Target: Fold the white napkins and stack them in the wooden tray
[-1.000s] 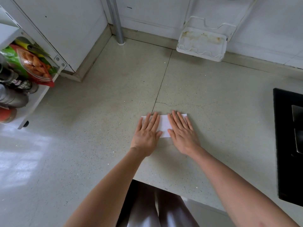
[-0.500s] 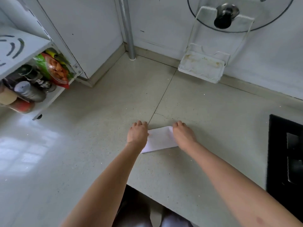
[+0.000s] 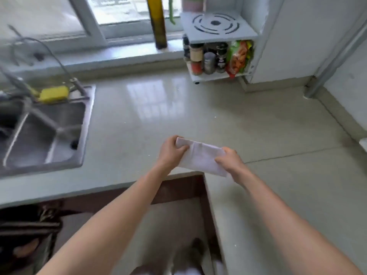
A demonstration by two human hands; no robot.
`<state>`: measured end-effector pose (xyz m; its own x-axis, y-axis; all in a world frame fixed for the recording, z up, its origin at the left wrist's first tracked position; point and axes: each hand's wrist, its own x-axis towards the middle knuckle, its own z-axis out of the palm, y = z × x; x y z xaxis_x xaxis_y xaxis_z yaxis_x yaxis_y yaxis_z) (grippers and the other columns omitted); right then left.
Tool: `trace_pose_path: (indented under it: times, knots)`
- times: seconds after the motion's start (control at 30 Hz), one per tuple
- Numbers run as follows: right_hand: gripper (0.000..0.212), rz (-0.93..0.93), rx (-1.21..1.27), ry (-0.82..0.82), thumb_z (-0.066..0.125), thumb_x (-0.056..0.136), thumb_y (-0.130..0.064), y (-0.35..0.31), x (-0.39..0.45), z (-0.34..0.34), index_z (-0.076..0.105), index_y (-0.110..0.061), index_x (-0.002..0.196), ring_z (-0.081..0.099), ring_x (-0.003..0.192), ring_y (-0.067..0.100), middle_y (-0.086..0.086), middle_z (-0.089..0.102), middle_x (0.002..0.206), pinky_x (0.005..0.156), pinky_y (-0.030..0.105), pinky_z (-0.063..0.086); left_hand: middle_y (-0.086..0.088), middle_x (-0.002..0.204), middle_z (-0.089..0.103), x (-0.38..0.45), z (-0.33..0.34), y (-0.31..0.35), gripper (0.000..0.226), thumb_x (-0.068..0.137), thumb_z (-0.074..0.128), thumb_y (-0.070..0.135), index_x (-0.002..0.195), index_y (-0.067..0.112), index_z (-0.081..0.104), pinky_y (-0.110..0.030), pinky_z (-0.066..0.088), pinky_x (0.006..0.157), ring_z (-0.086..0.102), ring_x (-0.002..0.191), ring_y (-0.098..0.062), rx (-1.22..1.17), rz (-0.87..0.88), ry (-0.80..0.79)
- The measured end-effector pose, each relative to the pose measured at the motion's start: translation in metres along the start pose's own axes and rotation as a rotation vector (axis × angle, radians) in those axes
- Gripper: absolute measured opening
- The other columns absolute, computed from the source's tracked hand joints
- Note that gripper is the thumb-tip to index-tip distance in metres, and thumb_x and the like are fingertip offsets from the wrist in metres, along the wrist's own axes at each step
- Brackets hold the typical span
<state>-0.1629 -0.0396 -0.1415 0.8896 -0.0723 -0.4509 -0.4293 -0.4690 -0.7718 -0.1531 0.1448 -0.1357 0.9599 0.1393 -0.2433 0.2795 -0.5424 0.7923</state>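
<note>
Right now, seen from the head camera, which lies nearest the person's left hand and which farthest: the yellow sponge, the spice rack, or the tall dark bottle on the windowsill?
From the left hand:
1. Yellow sponge, to the left on the sink's rim.
2. Spice rack, back right on the counter.
3. Tall dark bottle, farthest, on the windowsill.

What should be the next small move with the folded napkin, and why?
Probably carry it on toward the tray. The folded napkin is already lifted off the counter, the left hand and right hand pinching its ends, and no wooden tray is in view.
</note>
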Motion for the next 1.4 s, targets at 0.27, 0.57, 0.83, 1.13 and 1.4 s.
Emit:
trace_pose_path:
  times: [0.27, 0.57, 0.83, 1.13, 1.4]
  knots:
    - [0.014, -0.426, -0.278, -0.562, 0.056, 0.074, -0.003, -0.130, -0.106, 0.239, 0.064, 0.000, 0.085, 0.058, 0.073, 0.024, 0.010, 0.056, 0.075, 0.061, 0.033, 0.046, -0.005, 0.077, 0.057, -0.160, -0.228, -0.157, 0.017, 0.083, 0.070, 0.017, 0.075, 0.009, 0.057, -0.026, 0.035, 0.058, 0.051, 0.071, -0.017, -0.174, -0.343, 0.637]
    - [0.026, -0.709, -0.423, -0.935, 0.065, 0.087, -0.018, -0.130, -0.392, 0.515, 0.058, 0.003, 0.103, 0.060, 0.092, 0.033, 0.019, 0.062, 0.099, 0.074, 0.038, 0.049, -0.001, 0.086, 0.058, -0.503, -0.366, -0.343, 0.015, 0.089, 0.065, 0.022, 0.093, 0.008, 0.061, -0.028, 0.036, 0.063, 0.052, 0.080, -0.017, -0.326, -0.643, 1.256]
    - [0.014, -0.766, -0.461, -1.203, 0.058, 0.093, -0.014, -0.096, -0.585, 0.662, 0.058, -0.004, 0.103, 0.058, 0.089, 0.023, 0.009, 0.062, 0.097, 0.065, 0.027, 0.043, -0.003, 0.105, 0.060, -0.704, -0.390, -0.452, 0.018, 0.090, 0.060, 0.010, 0.106, 0.007, 0.053, -0.025, 0.042, 0.074, 0.056, 0.096, -0.019, -0.656, -0.866, 1.616]
    - [0.016, -0.767, -0.483, -1.247, 0.050, 0.090, 0.000, -0.109, -0.691, 0.827, 0.040, -0.007, 0.102, 0.045, 0.078, 0.017, -0.001, 0.043, 0.082, 0.067, 0.028, 0.036, -0.005, 0.083, 0.061, -0.789, -0.483, -0.551, 0.034, 0.083, 0.047, -0.015, 0.089, 0.009, 0.070, -0.009, 0.038, 0.058, 0.054, 0.079, -0.018, -0.483, -0.972, 1.695]
    - [0.020, -0.992, -0.553, -1.307, 0.045, 0.088, 0.006, -0.137, -0.748, 0.940, 0.054, -0.008, 0.098, 0.046, 0.064, 0.008, -0.002, 0.049, 0.078, 0.045, 0.009, 0.038, -0.004, 0.123, 0.055, -0.827, -0.573, -0.629, 0.044, 0.088, 0.043, -0.011, 0.119, 0.013, 0.062, -0.022, 0.041, 0.083, 0.050, 0.103, -0.012, -0.483, -1.052, 1.647]
